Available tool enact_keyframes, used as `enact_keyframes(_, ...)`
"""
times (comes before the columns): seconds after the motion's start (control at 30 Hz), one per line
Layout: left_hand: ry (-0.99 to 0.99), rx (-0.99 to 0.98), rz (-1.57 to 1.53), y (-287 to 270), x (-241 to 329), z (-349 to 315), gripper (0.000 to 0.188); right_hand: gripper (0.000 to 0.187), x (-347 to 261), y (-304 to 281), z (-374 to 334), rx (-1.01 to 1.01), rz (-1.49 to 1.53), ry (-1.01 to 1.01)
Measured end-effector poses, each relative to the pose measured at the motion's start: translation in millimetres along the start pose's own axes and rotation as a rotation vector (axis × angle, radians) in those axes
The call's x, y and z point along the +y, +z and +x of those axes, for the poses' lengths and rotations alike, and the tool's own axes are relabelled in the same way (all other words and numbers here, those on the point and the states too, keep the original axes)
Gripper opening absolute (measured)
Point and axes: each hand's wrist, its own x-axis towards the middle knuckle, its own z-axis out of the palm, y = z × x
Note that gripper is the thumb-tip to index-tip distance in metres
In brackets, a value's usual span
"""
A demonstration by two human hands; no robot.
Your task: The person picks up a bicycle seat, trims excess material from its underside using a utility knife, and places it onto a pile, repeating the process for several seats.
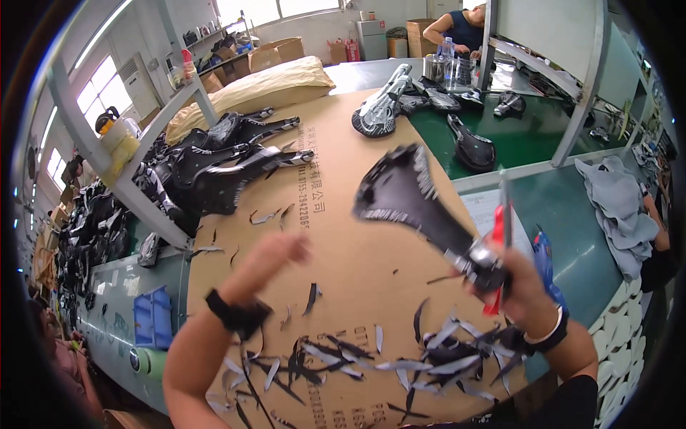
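Observation:
My right hand (525,286) is closed around the narrow nose end of a black bicycle saddle (411,196), held above the cardboard with its wide end up and to the left. In the same hand is a red tool with a long grey blade (506,207) pointing upward; its exact kind is partly hidden. My left hand (289,249) hovers over the cardboard, apart from the saddle. Motion smears its fingers, so their state is unclear. Black and grey trimmed strips (443,350) lie scattered below both hands.
A cardboard sheet (343,264) covers the bench. Saddles (221,168) are piled at left, more (375,111) at the back. Blue-handled pliers or cutters (543,261) lie at right beside paper. A blue bin (152,318) and metal frame posts flank the bench. Another person (461,32) works at the far right.

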Motion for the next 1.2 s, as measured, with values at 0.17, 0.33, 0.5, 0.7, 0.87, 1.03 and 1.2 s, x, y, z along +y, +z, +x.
enact_keyframes(0.17, -0.296, -0.257, -0.74, 111.9, 69.9, -121.8, 0.065, 0.038, 74.6, 18.5, -76.2, -0.167, 0.34, 0.365)
enact_keyframes(0.33, -0.285, 0.046, -1.168, 160.5, 11.8, -157.6, 0.039, 0.029, 127.7, 63.3, -142.4, -0.148, 0.304, 0.468)
enact_keyframes(0.5, -0.281, 0.007, -0.578, 139.2, -10.9, -205.8, 0.032, 0.03, 133.1, 31.1, -168.5, 0.137, -0.273, 0.279)
enact_keyframes(0.7, 0.185, -0.26, 0.502, 130.0, -17.7, -216.9, 0.053, 0.033, 161.1, 30.0, -159.1, 0.076, -0.483, 0.001)
enact_keyframes(0.87, 0.353, 0.128, 0.554, 181.4, -37.1, -220.1, 0.054, 0.035, 178.5, 34.8, -159.6, -0.082, -0.668, 0.082)
enact_keyframes(1.03, 0.244, 0.176, 0.519, 186.5, -33.4, -211.8, 0.07, 0.053, 136.8, 22.9, -144.6, -0.318, -1.466, -0.414)
enact_keyframes(1.2, 0.213, 0.13, 0.447, 185.2, -35.8, -211.0, 0.067, 0.07, 116.9, 27.2, -113.6, -0.54, -1.709, -0.606)
